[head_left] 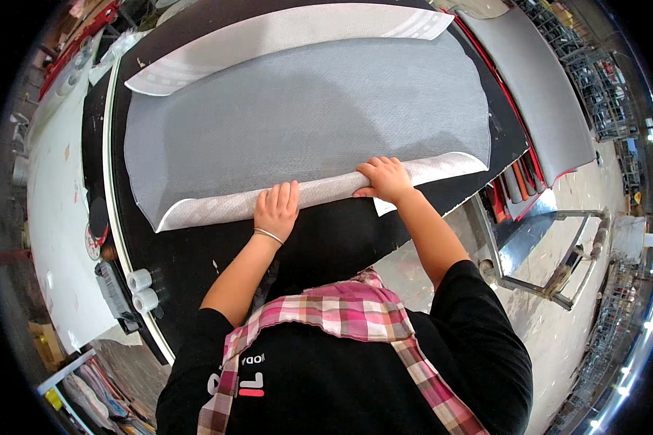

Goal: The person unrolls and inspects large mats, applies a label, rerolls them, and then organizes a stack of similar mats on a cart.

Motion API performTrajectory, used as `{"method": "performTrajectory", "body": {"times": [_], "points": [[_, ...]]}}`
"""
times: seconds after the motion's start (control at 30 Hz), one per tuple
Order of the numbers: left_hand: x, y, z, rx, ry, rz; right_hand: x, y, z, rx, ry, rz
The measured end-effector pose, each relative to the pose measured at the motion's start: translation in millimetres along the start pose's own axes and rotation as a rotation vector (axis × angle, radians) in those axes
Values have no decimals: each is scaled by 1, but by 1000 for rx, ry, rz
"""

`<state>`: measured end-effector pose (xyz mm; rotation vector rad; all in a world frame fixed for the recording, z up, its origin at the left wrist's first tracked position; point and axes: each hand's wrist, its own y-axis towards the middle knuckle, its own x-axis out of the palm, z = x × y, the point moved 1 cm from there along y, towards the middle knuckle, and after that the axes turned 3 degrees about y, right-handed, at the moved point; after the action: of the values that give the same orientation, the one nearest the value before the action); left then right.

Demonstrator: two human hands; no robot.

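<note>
A large grey mat (312, 109) of woven-looking fabric lies across a black table. Its near edge is curled over into a roll (225, 209), showing a paler underside. My left hand (276, 210) lies over this roll left of its middle, fingers together and bent over the top, thumb hidden. Farther right, my right hand (386, 179) is closed round the same roll, thumb below and fingers over it. A small white piece (385, 206) sticks out under the roll beside my right hand. The far edge (290, 32) of the mat is also folded up, its pale side showing.
Grey sheets with red edges (537, 87) are stacked beyond the table's right side. A metal frame cart (559, 290) stands on the floor at right. Two white tape rolls (144, 299) and a black tool (116, 296) sit by the left edge, near a white panel (62, 210).
</note>
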<state>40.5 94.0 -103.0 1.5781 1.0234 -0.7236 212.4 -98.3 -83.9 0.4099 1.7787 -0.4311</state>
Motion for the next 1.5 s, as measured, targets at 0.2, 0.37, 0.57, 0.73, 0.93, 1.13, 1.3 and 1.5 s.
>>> {"method": "performTrajectory", "body": {"times": [0.2, 0.37, 0.57, 0.73, 0.93, 1.13, 1.3, 1.5], "points": [[8, 34, -29, -30, -359, -561, 6, -1, -6, -35, -87, 279], [26, 47, -46, -13, -543, -665, 10, 5, -7, -88, -262, 354], [19, 25, -43, -130, -165, -100, -24, 58, 15, -29, -12, -185], [23, 72, -71, -165, -334, -625, -27, 77, 26, 53, 120, -178], [40, 87, -102, -137, -554, -853, -4, 73, -2, -92, -191, 335], [45, 67, -77, -156, -206, -64, -31, 131, 31, 29, 16, -253], [41, 93, -94, -99, -193, -367, -31, 131, 31, 13, 61, -148], [64, 152, -133, -74, -558, -951, -21, 124, 23, -16, -98, 262]]}}
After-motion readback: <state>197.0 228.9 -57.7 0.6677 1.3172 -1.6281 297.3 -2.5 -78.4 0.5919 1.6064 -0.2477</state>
